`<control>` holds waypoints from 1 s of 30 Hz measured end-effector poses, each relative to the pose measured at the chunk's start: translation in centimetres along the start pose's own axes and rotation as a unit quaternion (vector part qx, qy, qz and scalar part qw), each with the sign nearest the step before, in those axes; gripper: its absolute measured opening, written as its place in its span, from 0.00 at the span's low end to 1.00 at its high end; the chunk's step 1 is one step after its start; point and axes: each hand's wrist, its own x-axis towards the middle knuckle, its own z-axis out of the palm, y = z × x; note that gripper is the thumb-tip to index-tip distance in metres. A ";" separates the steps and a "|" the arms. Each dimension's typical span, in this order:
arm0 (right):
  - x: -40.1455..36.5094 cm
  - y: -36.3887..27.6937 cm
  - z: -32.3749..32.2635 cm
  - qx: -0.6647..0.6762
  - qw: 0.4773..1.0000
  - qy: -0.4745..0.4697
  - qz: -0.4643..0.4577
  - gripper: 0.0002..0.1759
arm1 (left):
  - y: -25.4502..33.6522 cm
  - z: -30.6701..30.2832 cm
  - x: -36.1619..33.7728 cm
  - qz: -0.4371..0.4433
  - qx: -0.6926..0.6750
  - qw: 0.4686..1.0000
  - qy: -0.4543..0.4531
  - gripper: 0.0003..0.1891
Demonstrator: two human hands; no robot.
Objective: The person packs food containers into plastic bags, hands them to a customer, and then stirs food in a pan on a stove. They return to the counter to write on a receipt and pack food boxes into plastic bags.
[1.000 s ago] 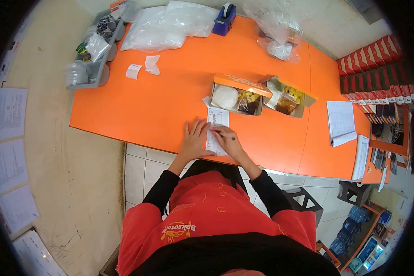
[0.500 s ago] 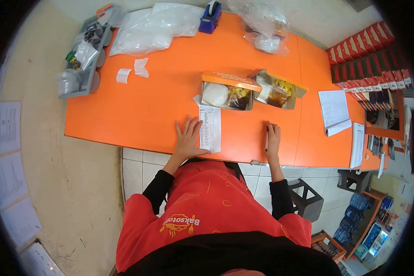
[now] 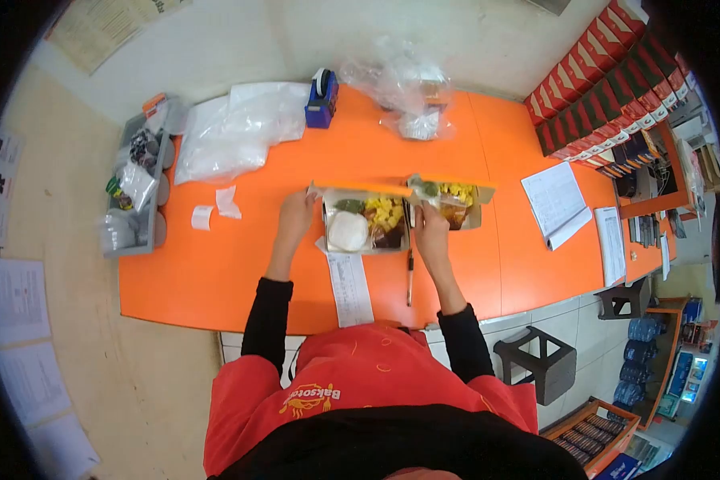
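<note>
An open food box (image 3: pixel 349 230) with white rice, yellow pieces, greens and dark sauce stands on the orange table (image 3: pixel 216 280). My left hand (image 3: pixel 295 216) pinches the left end of its raised lid. At the lid's right end is my right hand (image 3: pixel 432 228), fingers closed; the fingertips are partly hidden, so what they grip is unclear. Behind and right of it stands a second open box (image 3: pixel 461 210) with yellow pieces and brown sauce. A pen (image 3: pixel 410 280) lies between the boxes and the front edge. The printed slip (image 3: pixel 350 290) extends from the first box towards the edge.
Plastic bags (image 3: pixel 232 128), a blue tape dispenser (image 3: pixel 321 104) and a plastic-wrapped bundle (image 3: pixel 420 120) lie at the back. A grey tray (image 3: pixel 142 192) stands left, near two paper scraps (image 3: pixel 214 210). To the right are an open notebook (image 3: pixel 555 204) and stacked red boxes (image 3: pixel 592 72).
Both hands have moved from the table's front up to the first box. Its lid is raised higher, showing more food. The pen has left my right hand and lies on the table. The view has shifted.
</note>
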 end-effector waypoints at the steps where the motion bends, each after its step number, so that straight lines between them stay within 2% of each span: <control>1: -0.1 -0.7 -0.4 -0.005 1.000 -0.018 0.002 0.07 | -1.2 0.0 0.0 0.037 -0.004 0.999 0.023 0.11; 4: -1.3 -1.9 -0.1 0.008 0.998 -0.064 0.023 0.07 | -2.7 -0.6 -0.5 0.040 -0.018 0.999 0.016 0.13; 6: -2.4 -2.3 0.3 0.053 0.994 -0.079 0.052 0.07 | -2.3 -1.2 -1.2 0.007 -0.033 0.999 -0.031 0.16; 9: -4.5 -1.6 1.6 0.099 0.989 -0.072 0.087 0.08 | -2.4 -0.4 -3.2 -0.008 -0.105 0.993 -0.050 0.22; 10: -5.5 -0.8 2.7 0.128 0.986 -0.069 0.083 0.15 | -2.6 0.2 -3.9 -0.006 -0.137 0.989 -0.048 0.24; 13: -5.6 -4.4 1.5 0.223 0.957 -0.064 0.175 0.25 | 0.7 -0.1 -5.0 0.007 -0.200 0.980 0.011 0.28; 14: -5.7 -4.5 1.3 0.236 0.948 -0.088 0.194 0.31 | 0.4 -0.1 -5.3 -0.005 -0.223 0.974 -0.043 0.30; 17: -6.8 -2.8 1.9 0.250 0.934 -0.179 0.183 0.33 | -1.2 -1.2 -5.9 -0.014 -0.272 0.944 -0.184 0.35; 19: -7.2 -1.9 1.2 0.262 0.940 -0.205 0.080 0.35 | -2.1 -2.2 -6.7 0.015 -0.282 0.924 -0.257 0.38; 20: -7.2 -1.8 0.7 0.266 0.939 -0.217 0.028 0.37 | -1.8 -2.8 -6.8 0.048 -0.208 0.938 -0.273 0.39; 22: -7.6 -1.9 -0.3 0.192 0.948 -0.255 0.007 0.39 | -1.2 -3.8 -7.0 0.111 -0.058 0.946 -0.298 0.41; 23: -7.5 -2.0 -0.7 0.154 0.950 -0.273 -0.005 0.41 | -1.2 -3.9 -7.1 0.109 -0.046 0.948 -0.295 0.40; 26: -7.8 -1.4 0.5 0.230 0.940 -0.244 0.057 0.36 | -1.8 -3.7 -6.7 0.088 -0.044 0.948 -0.303 0.38; 28: -8.0 -1.3 1.2 0.178 0.962 -0.205 0.016 0.31 | -3.6 -3.3 -6.3 0.050 -0.091 0.937 -0.332 0.35; 30: -8.7 -0.6 2.1 0.161 0.969 -0.186 -0.009 0.26 | -4.3 -3.0 -6.5 0.091 -0.054 0.948 -0.301 0.30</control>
